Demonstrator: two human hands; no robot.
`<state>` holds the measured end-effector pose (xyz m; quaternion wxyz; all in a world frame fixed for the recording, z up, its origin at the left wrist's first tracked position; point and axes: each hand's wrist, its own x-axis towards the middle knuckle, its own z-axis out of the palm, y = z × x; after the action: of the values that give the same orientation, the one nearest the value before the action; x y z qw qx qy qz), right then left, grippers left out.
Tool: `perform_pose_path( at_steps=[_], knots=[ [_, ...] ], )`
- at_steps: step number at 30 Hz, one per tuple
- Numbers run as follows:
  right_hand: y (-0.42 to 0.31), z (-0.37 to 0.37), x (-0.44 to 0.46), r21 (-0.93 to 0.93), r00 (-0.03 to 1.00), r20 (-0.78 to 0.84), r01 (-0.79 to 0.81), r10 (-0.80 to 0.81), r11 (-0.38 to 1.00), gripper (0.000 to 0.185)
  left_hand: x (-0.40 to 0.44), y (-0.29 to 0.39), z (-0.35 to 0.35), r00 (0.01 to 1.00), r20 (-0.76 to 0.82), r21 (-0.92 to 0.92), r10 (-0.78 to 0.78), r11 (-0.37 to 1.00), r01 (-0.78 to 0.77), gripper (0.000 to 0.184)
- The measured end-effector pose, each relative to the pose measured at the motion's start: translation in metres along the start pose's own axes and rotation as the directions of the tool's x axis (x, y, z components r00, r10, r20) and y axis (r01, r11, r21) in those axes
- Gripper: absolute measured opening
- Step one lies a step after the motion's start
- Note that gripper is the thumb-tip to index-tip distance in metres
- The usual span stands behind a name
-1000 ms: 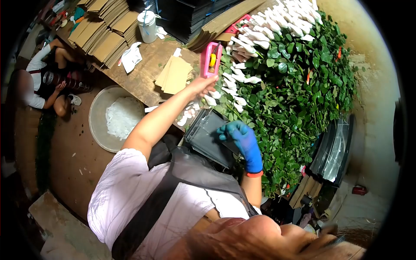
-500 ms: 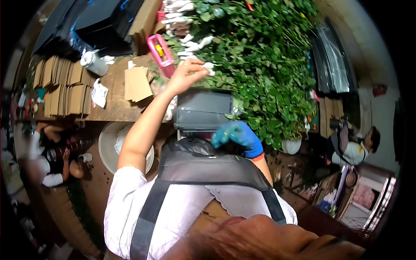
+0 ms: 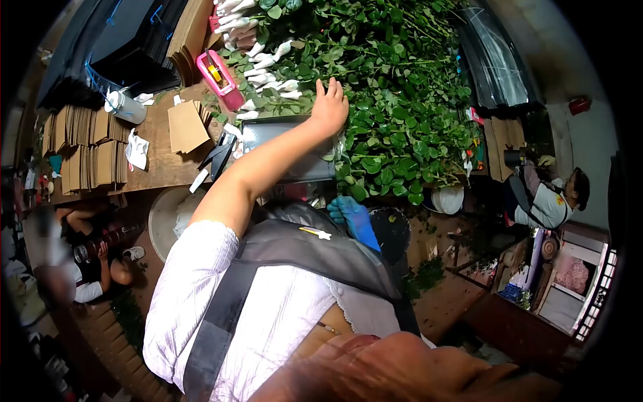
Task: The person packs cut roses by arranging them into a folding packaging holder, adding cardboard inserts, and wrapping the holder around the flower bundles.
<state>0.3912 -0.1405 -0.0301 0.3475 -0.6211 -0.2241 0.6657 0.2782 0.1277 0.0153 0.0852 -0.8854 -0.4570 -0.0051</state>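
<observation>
My bare left hand (image 3: pixel 331 107) reaches over the left part of a thick pile of leafy green stems (image 3: pixel 402 100), fingers stretched and slightly apart. I see nothing held in it. White-wrapped ends (image 3: pixel 261 63) of the stems line the pile's left side. Under my left forearm lies a dark grey sheet or tray (image 3: pixel 315 167), partly covered by the arm. My right hand (image 3: pixel 355 218), in a blue glove, is low in front of my apron, below the table edge. Its fingers spread to the left, with nothing visible in them.
Left of the pile stand a pink basket (image 3: pixel 221 80), a black tool (image 3: pixel 218 157), cardboard pieces (image 3: pixel 187 127), cardboard stacks (image 3: pixel 94 161) and a white bottle (image 3: pixel 125 107). Black sheets (image 3: pixel 140 40) are stacked behind. A bucket (image 3: pixel 161 221) stands below. People sit at left and right.
My left hand has let go of a white-wrapped piece and moved right over the leaves. My right glove has gone from curled to spread. The whole view has shifted.
</observation>
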Motion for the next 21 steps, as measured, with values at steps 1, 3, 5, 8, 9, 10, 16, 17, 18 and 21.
perform_pose_path(
  at_steps=[1, 3, 5, 8, 9, 10, 16, 17, 18, 21],
  knots=[
    [0.008, 0.003, 0.015, -0.037, 0.996, -0.043, -0.085, 0.084, 0.996, 0.034, -0.002, -0.003, 0.000, 0.999, -0.047, -0.124, -0.015, 0.992, 0.009, 0.041],
    [0.041, 0.004, 0.045, -0.142, 0.949, -0.014, 0.311, -0.316, 0.940, 0.032, -0.007, -0.012, -0.006, 0.972, -0.236, -0.375, -0.007, 0.923, -0.085, 0.040],
    [0.079, -0.022, 0.101, 0.023, 0.957, -0.028, 0.288, -0.287, 0.957, 0.024, -0.014, -0.020, -0.016, 0.925, -0.377, -0.564, -0.039, 0.802, -0.196, 0.039],
    [0.104, -0.047, 0.134, -0.318, 0.861, -0.042, 0.470, -0.508, 0.823, 0.021, -0.035, -0.035, -0.034, 0.870, -0.473, -0.738, -0.138, 0.602, -0.306, 0.034],
    [0.109, -0.051, 0.136, -0.512, 0.788, -0.047, 0.509, -0.614, 0.692, 0.022, -0.046, -0.044, -0.043, 0.866, -0.465, -0.775, -0.186, 0.558, -0.297, 0.029],
    [0.116, -0.058, 0.126, -0.634, 0.803, -0.002, 0.460, -0.596, 0.622, 0.024, -0.059, -0.054, -0.050, 0.862, -0.447, -0.798, -0.241, 0.542, -0.262, 0.028],
    [0.104, -0.075, 0.113, -0.962, 0.895, 0.138, 0.223, -0.424, 0.156, 0.032, -0.093, -0.183, 0.036, 0.456, -0.242, -0.907, -0.856, 0.367, 0.207, 0.033],
    [0.097, -0.073, 0.107, -0.965, 0.908, 0.123, 0.203, -0.400, 0.164, 0.032, -0.095, -0.210, 0.071, 0.426, -0.117, -0.847, -0.897, 0.314, 0.429, 0.042],
    [0.091, -0.069, 0.102, -0.968, 0.918, 0.114, 0.190, -0.380, 0.166, 0.032, -0.094, -0.236, 0.101, 0.487, 0.057, -0.745, -0.871, 0.287, 0.602, 0.050],
    [0.076, -0.060, 0.091, -0.973, 0.939, 0.096, 0.158, -0.330, 0.168, 0.032, -0.079, -0.267, 0.149, 0.470, 0.287, -0.615, -0.835, 0.215, 0.758, 0.046]
  ],
)
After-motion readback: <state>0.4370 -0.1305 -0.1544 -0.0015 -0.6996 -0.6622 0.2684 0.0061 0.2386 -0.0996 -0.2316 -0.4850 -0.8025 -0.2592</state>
